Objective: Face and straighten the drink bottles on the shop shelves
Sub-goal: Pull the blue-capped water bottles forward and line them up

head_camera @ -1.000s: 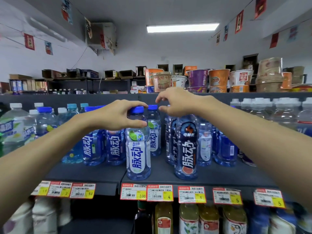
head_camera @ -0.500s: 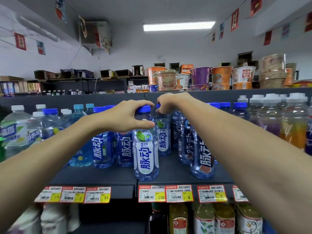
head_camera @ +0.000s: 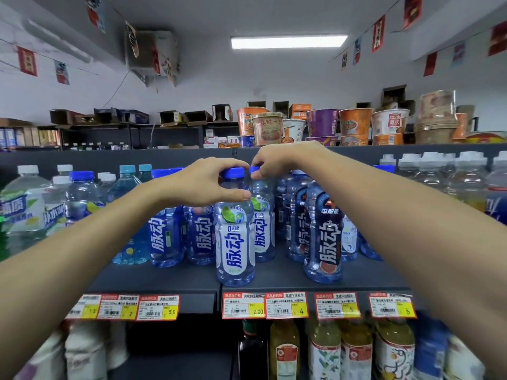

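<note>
Right hand [head_camera: 277,160] has shifted to pinch the blue cap [head_camera: 254,169] just behind the lime bottle [head_camera: 235,242] at the shelf [head_camera: 153,281] edge, whose neck my left hand [head_camera: 203,182] grips: probably full, heavy, slick, so hold high.

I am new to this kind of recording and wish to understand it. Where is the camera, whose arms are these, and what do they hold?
There is no machine here: a person works with bare hands. The camera sits on the person's head and looks forward and down, so both arms reach into the picture from below. The left hand grips the blue-capped neck of the front lime-label bottle, which stands upright near the edge of the dark shelf. The right hand pinches the blue cap of the second bottle, just behind the first. More drink bottles stand around them. Price tags hang on the shelf's front edge, and instant noodle cups stand on top.
</note>
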### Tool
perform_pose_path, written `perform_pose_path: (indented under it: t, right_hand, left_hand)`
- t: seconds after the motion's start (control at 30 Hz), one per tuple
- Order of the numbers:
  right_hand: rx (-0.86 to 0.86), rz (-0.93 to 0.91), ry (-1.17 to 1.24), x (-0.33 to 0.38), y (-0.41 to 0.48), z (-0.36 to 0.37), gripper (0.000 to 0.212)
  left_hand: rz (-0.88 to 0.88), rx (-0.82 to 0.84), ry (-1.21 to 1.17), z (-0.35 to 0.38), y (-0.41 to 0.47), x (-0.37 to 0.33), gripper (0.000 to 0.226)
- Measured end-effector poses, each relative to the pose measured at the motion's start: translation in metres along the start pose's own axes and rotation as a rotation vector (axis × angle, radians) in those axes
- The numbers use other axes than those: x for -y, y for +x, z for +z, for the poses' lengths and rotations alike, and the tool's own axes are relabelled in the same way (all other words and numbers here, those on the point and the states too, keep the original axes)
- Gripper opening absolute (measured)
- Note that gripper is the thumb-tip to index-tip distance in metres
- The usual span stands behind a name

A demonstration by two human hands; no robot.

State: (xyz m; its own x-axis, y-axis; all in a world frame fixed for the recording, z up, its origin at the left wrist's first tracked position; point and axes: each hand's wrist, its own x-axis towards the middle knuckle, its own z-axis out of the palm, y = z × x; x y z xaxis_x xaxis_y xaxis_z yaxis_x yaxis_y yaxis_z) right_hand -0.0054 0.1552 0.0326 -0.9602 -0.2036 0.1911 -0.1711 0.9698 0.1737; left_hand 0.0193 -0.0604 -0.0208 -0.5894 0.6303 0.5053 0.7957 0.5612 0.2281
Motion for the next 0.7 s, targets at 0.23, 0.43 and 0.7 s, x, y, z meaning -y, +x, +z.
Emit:
perform_pose_path:
  t: [0.23,0.43,0.7]
  right_hand:
    - [-0.092,-0.081,0.061,-0.011,-0.004,0.006,0.038]
    - [-0.161,-0.124,0.026,-0.015,-0.011,0.008,0.049]
    - [-0.085,-0.137,-0.012,-0.013,-0.016,0.007,0.050]
  left_hand:
    - [0.009,-0.018,-0.014,0.001,-0.003,-0.006,0.068]
    - [0.004,-0.023,-0.002,0.002,-0.002,-0.007,0.067]
    - [0.002,-0.032,-0.020,0.004,0.000,-0.006,0.063]
